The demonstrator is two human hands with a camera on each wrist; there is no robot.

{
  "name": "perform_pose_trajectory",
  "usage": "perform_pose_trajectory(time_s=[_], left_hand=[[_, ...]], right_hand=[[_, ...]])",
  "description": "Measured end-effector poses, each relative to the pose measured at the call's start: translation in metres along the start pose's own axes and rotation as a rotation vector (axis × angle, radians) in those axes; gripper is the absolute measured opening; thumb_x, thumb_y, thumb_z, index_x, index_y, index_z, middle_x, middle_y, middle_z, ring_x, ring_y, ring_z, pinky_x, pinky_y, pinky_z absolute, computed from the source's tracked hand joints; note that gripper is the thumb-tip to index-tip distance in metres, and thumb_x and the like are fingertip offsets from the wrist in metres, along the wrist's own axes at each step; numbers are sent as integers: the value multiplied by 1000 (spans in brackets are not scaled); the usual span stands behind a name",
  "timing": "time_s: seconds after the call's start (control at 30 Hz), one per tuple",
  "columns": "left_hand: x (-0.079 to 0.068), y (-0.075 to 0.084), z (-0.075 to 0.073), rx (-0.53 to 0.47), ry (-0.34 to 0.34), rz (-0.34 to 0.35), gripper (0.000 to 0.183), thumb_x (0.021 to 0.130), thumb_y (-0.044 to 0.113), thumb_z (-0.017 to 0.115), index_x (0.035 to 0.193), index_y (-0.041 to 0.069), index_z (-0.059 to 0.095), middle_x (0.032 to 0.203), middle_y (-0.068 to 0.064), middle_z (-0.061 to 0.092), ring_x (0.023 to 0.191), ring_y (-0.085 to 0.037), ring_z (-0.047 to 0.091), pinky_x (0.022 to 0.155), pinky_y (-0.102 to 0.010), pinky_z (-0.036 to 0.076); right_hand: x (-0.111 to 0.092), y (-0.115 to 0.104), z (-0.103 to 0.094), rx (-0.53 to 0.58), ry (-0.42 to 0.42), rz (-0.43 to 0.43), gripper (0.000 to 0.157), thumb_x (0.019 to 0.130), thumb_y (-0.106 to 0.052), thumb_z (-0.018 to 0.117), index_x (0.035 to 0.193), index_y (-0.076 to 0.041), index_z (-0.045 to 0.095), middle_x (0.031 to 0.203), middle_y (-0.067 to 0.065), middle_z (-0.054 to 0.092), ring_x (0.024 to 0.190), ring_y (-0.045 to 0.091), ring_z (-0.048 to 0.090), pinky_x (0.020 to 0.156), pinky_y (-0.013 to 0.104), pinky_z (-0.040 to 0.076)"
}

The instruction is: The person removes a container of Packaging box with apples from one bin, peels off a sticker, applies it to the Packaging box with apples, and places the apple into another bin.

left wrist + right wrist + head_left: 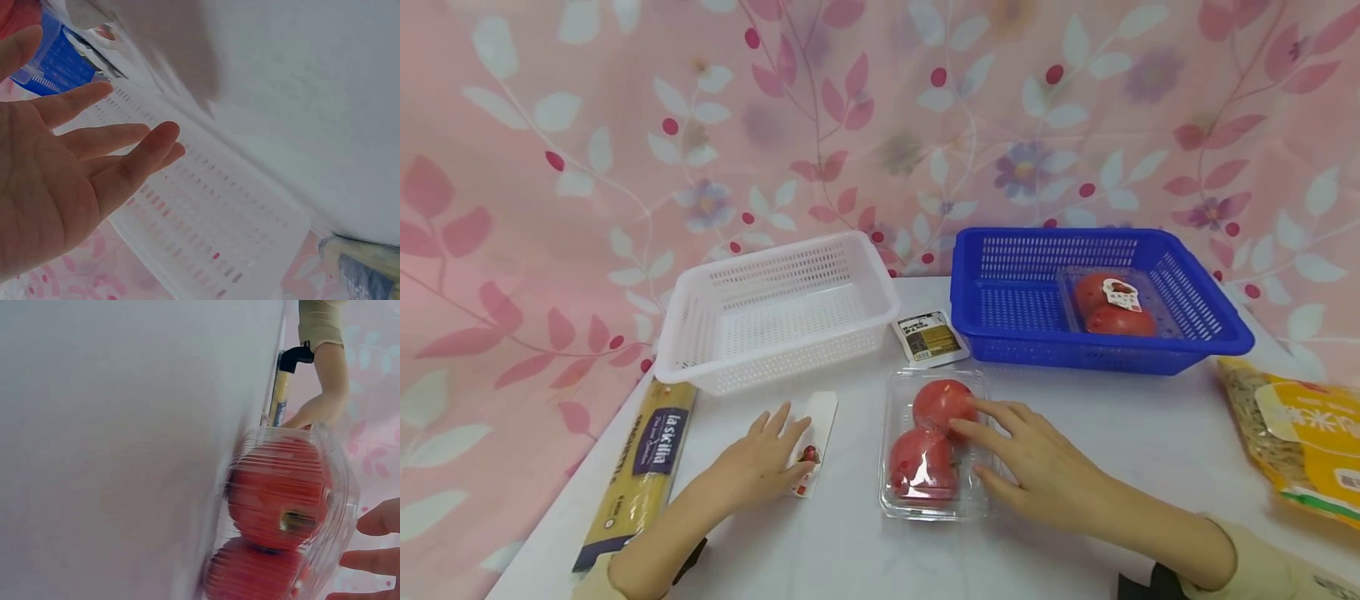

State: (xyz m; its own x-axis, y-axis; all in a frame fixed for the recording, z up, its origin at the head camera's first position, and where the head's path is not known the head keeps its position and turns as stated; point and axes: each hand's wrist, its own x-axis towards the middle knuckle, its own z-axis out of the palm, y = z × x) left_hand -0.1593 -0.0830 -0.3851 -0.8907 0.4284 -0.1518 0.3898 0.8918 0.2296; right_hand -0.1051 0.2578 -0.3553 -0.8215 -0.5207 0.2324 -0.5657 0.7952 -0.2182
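A clear plastic box (891, 500) holding two red tomatoes (922, 462) stands in the middle of the table. My right hand (1045, 471) is at its right side, fingers extended over the lid; in the right wrist view the fingertips (375, 561) are close to the lid, and contact is hard to tell. Left of the box lies a white paper label strip (820, 421) with a small red picture. Just above and beside that strip is my left hand (756, 467), its fingers spread. The left wrist view shows the left palm (50, 187) holding nothing.
Behind are a white basket (775, 367) and a blue basket (1075, 354), the latter holding another tomato box (1112, 307). Between them lies a small packet (931, 337). A spaghetti pack (640, 467) lies at left, a yellow bag (1307, 433) at right.
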Motion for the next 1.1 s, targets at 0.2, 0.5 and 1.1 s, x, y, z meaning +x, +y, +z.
perform_pose_trajectory(time_s=[0.2, 0.5, 1.1], left_hand=[[2, -10, 9, -88, -104, -36, 83, 80, 53, 61, 140, 2, 33, 143, -29, 23, 127, -52, 20, 93, -65, 26], [7, -5, 20, -90, -69, 55, 76, 77, 39, 70, 138, 7, 39, 142, -18, 35, 125, -52, 26, 94, -62, 29], [-16, 20, 22, 80, -12, 251, 27, 70, 18, 77, 87, 10, 57, 96, -7, 62, 93, -31, 59, 69, -40, 51]], right_hand=[[7, -11, 1, 13, 66, -154, 50, 82, -27, 64, 130, -23, 51, 131, 6, 46, 118, 23, 41, 89, 47, 44], [22, -34, 10, 20, 137, -435, 47, 79, -24, 68, 124, -17, 55, 131, 8, 45, 119, 25, 40, 89, 45, 45], [27, -45, 5, 133, 158, -504, 50, 77, -17, 70, 125, -19, 54, 138, 6, 40, 122, 20, 39, 92, 44, 42]])
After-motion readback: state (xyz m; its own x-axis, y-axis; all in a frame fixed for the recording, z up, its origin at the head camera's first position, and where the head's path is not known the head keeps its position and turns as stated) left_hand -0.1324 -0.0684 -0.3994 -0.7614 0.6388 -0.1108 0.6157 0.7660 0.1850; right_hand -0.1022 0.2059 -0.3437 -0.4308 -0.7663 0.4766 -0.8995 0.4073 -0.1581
